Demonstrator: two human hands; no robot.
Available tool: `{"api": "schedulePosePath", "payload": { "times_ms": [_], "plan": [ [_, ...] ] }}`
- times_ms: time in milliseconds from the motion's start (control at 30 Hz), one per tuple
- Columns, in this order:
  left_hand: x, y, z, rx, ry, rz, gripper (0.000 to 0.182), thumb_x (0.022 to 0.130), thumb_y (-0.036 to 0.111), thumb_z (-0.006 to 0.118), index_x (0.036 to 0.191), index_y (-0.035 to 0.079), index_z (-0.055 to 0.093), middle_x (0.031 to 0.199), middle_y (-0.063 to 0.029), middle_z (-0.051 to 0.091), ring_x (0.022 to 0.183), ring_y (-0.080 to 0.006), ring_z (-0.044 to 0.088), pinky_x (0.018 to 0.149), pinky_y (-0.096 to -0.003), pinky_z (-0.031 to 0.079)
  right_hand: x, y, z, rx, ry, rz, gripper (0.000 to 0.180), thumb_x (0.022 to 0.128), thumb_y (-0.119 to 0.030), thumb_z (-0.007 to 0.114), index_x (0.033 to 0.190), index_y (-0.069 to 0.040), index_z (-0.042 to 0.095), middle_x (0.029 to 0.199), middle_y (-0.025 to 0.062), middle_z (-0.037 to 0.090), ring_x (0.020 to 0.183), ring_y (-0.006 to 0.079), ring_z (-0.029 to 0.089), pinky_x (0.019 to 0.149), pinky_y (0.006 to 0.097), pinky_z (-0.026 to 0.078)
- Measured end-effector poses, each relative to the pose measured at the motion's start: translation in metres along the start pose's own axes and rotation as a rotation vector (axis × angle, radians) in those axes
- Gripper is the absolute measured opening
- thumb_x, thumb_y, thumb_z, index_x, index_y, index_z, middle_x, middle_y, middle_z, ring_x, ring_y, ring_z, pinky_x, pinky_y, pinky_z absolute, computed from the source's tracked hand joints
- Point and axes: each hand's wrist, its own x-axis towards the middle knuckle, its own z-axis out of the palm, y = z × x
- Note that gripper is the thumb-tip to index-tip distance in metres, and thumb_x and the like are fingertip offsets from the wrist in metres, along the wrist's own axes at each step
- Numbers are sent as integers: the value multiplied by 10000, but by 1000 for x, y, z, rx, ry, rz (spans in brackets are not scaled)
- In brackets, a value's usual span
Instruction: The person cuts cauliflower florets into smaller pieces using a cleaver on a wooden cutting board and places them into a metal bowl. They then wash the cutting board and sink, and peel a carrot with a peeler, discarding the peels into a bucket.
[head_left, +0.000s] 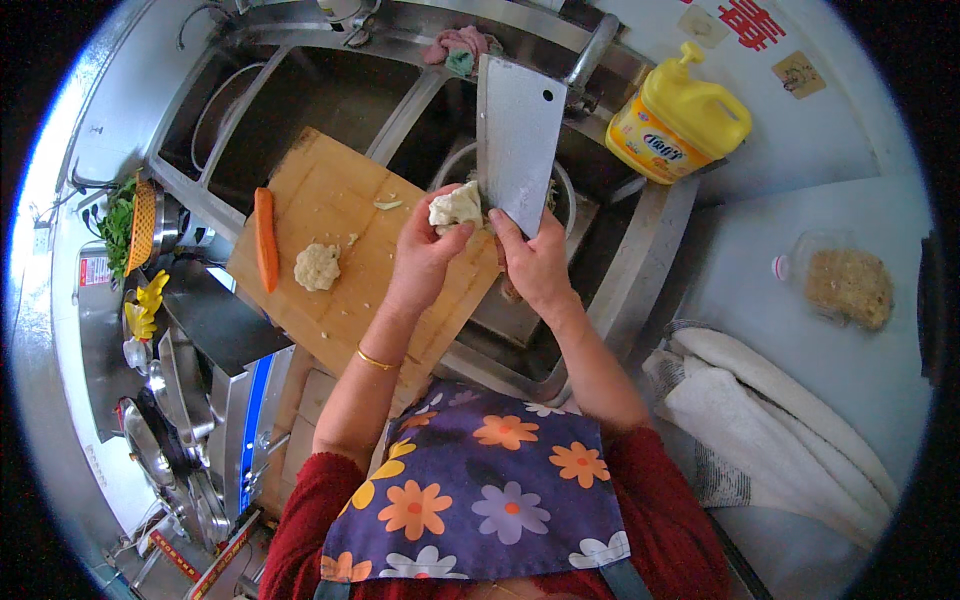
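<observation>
My left hand (424, 255) holds a pale piece of cauliflower (455, 206) above the right part of a wooden cutting board (375, 255). My right hand (536, 262) grips a broad cleaver (520, 142), its blade tilted up and away from me, close beside the cauliflower piece. The cleaver's handle is mostly hidden in that hand. On the board lie a cauliflower floret (317, 267), a peeled carrot (265, 238) along the left edge and a small pale green scrap (388, 205). Tiny white crumbs are scattered around them.
The board lies across a stainless steel sink (330, 90). A bowl (571, 202) sits in the basin under the cleaver. A yellow detergent jug (667, 120) stands at back right, a white towel (757, 420) lies at right, and a yellow basket (142, 225) with greens is at left.
</observation>
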Motion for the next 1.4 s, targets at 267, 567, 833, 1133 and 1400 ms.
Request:
{"api": "schedulePosePath", "payload": {
  "times_ms": [267,567,833,1133,1400],
  "plan": [
    [2,10,-30,-312,-74,-86,446,884,95,573,1304,47,429,1291,-110,493,1131,-243,523,933,-421,465,22,-3,-54,-94,-76,32,312,875,-98,579,1170,-19,514,789,49,605,576,80,532,533,246,461],
    [4,-3,4,-318,-137,-5,435,893,115,596,1297,50,446,1207,-53,536,1092,-172,520,942,-315,432,-15,-29,-44,99,-122,107,173,884,-112,584,1014,1,586,735,21,596,569,96,522,533,264,442],
    [-1,9,10,-27,-40,156,416,883,91,613,1272,43,473,1186,-21,550,1071,-116,517,922,-261,420,-26,-30,-23,-104,-100,-158,236,873,-77,582,1093,8,562,882,134,616,688,201,593,637,291,467],
    [-7,11,10,93,9,175,400,875,35,605,1255,27,481,1129,-18,563,1037,-101,530,888,-244,439,-26,-24,-18,-40,-125,-40,172,883,-75,560,1027,18,578,847,171,621,776,279,622,667,331,470],
    [-12,1,19,156,79,131,378,863,14,588,1228,4,488,1101,-46,567,977,-112,557,849,-243,467,-11,-12,8,-14,25,-104,106,891,-86,560,937,4,588,770,117,601,681,213,583,602,302,447]
  ]
}}
